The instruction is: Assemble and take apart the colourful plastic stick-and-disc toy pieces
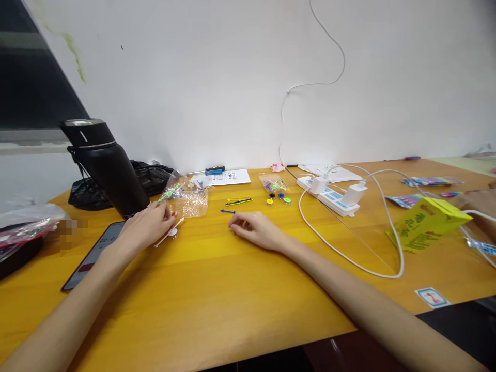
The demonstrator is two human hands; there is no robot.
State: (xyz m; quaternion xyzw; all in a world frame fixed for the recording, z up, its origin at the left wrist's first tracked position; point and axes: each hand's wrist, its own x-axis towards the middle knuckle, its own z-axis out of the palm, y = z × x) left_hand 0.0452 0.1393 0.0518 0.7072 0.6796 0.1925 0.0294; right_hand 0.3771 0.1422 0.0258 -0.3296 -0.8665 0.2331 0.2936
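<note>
My left hand (146, 226) rests on the yellow table (217, 289) with its fingertips on a thin white stick with a round disc (171, 233), right beside a crinkled clear plastic bag of small coloured parts (186, 197). My right hand (256, 230) lies palm down on the table, fingers curled, holding nothing that I can see. Just beyond its fingertips lies a small blue stick (228, 211). Further back are a yellow-and-black stick (239, 201) and several small coloured round pieces (278, 198).
A black flask (106, 165) leans at the left, with a phone (95, 253) beside it and a black bag (149, 178) behind. A white power strip (329, 196) with chargers and cables sits at the right, near a yellow box (426, 222). Papers lie by the wall.
</note>
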